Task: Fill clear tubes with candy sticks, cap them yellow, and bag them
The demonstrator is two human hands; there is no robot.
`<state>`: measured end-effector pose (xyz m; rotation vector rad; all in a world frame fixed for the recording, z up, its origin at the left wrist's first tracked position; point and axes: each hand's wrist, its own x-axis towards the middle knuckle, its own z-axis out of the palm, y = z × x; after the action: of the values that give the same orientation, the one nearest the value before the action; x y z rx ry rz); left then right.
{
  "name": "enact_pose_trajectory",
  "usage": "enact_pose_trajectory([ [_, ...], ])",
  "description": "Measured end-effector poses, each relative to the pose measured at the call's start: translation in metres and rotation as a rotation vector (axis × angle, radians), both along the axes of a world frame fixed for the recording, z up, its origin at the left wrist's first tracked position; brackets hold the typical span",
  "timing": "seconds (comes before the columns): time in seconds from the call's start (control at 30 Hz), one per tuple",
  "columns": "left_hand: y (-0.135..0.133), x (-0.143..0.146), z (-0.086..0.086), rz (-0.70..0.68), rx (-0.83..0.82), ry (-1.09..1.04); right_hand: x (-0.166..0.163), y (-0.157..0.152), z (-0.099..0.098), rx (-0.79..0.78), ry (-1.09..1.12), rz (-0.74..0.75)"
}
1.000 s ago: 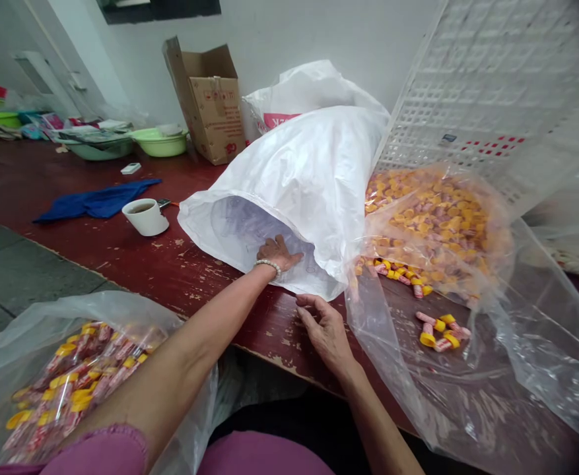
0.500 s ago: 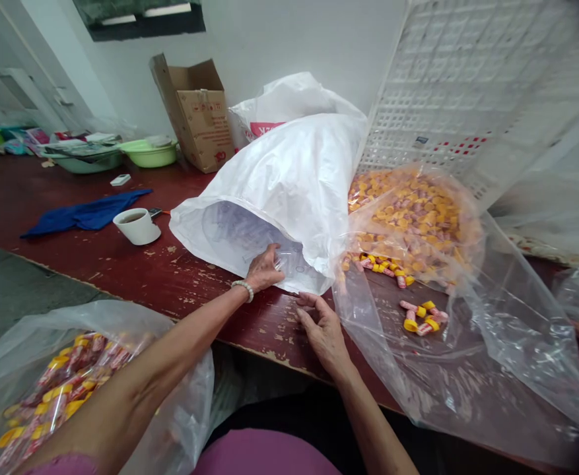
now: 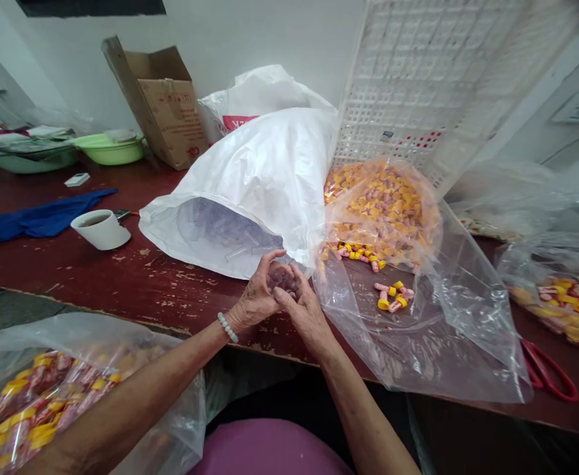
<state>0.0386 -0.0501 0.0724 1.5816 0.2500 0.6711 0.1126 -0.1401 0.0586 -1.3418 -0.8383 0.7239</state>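
My left hand (image 3: 255, 298), with a beaded bracelet at the wrist, and my right hand (image 3: 307, 315) are cupped together around several clear plastic tubes (image 3: 283, 280). Both sit just in front of the open mouth of a large white sack (image 3: 269, 158). More clear tubes (image 3: 242, 247) lie inside that mouth. Right of the sack, a clear plastic bag (image 3: 467, 330) lies spread on the table, with pink pieces with yellow caps (image 3: 394, 297) on it and a big heap of them (image 3: 383, 204) behind. Fingers hide part of the held tubes.
At lower left a clear bag holds filled, yellow-capped tubes (image 3: 32, 409). On the worn red table (image 3: 170, 290) stand a white cup (image 3: 101, 229), a blue cloth (image 3: 36, 214), a green basin (image 3: 111, 148) and a cardboard box (image 3: 170, 122). Red-handled scissors (image 3: 549, 373) lie right; a white crate (image 3: 418, 79) leans behind.
My left hand has come out of the sack's mouth with clear tubes and moved toward my right hand, which now closes around them too. The view has turned to the right.
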Motion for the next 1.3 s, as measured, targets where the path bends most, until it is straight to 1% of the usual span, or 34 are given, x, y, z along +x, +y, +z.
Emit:
enact_pose_trajectory([
  [0.13, -0.002, 0.006, -0.023, 0.065, -0.178, 0.064, -0.005, -0.006, -0.012, -0.077, -0.247, -0.065],
  [0.2, -0.003, 0.006, -0.029, 0.066, -0.254, 0.142, -0.005, -0.017, -0.011, -0.116, -0.371, -0.097],
  [0.27, -0.003, 0.004, -0.028, 0.026, -0.303, 0.212, 0.004, -0.034, -0.005, -0.108, -0.473, -0.161],
  [0.3, -0.003, 0.002, -0.027, 0.009, -0.317, 0.228, 0.013, -0.045, -0.001, -0.097, -0.511, -0.215],
  [0.37, -0.003, -0.001, -0.022, -0.025, -0.339, 0.222, 0.04, -0.069, 0.005, -0.117, -0.576, -0.38],
  [0.43, -0.006, -0.003, -0.018, -0.051, -0.367, 0.178, 0.077, -0.091, 0.004, -0.239, -0.698, -0.594],
  [0.47, -0.007, -0.003, -0.017, -0.068, -0.375, 0.156, 0.095, -0.1, 0.0, -0.36, -0.794, -0.65],
  [0.5, -0.009, -0.003, -0.016, -0.087, -0.378, 0.142, 0.112, -0.108, -0.005, -0.495, -0.881, -0.655],
  [0.57, -0.013, -0.002, -0.014, -0.114, -0.364, 0.138, 0.137, -0.117, -0.019, -0.617, -0.936, -0.644],
  [0.63, -0.016, -0.002, -0.013, -0.123, -0.319, 0.158, 0.15, -0.121, -0.032, -0.681, -0.957, -0.613],
  [0.7, -0.019, -0.001, -0.011, -0.094, -0.233, 0.183, 0.155, -0.124, -0.04, -0.732, -0.977, -0.573],
  [0.8, -0.023, -0.002, -0.008, -0.036, -0.108, 0.21, 0.158, -0.129, -0.042, -0.797, -0.978, -0.534],
  [0.9, -0.029, -0.002, -0.005, -0.03, -0.017, 0.235, 0.155, -0.136, -0.034, -0.845, -0.966, -0.566],
  [0.93, -0.031, -0.002, -0.005, -0.037, 0.022, 0.247, 0.15, -0.137, -0.03, -0.838, -0.968, -0.571],
  [0.97, -0.033, -0.002, -0.005, -0.042, 0.067, 0.255, 0.143, -0.136, -0.025, -0.79, -0.97, -0.566],
  [1.0, -0.035, -0.002, -0.006, -0.048, 0.115, 0.26, 0.132, -0.135, -0.019, -0.698, -0.969, -0.543],
  [1.03, -0.037, -0.002, -0.007, -0.053, 0.164, 0.26, 0.119, -0.132, -0.012, -0.571, -0.965, -0.502],
  [1.07, -0.039, -0.002, -0.007, -0.062, 0.217, 0.262, 0.103, -0.127, -0.005, -0.409, -0.953, -0.45],
  [1.1, -0.041, -0.002, -0.007, -0.071, 0.274, 0.264, 0.088, -0.122, 0.001, -0.271, -0.948, -0.373],
  [1.13, -0.043, -0.002, -0.006, -0.078, 0.332, 0.266, 0.072, -0.117, 0.007, -0.179, -0.957, -0.301],
  [1.17, -0.045, -0.002, -0.005, -0.085, 0.386, 0.269, 0.058, -0.112, 0.012, -0.132, -0.995, -0.249],
  [1.2, -0.046, -0.002, -0.004, -0.089, 0.431, 0.271, 0.046, -0.108, 0.016, -0.12, -1.055, -0.213],
  [1.3, -0.05, -0.003, 0.001, -0.085, 0.505, 0.264, 0.027, -0.106, 0.025, -0.166, -1.241, -0.159],
])
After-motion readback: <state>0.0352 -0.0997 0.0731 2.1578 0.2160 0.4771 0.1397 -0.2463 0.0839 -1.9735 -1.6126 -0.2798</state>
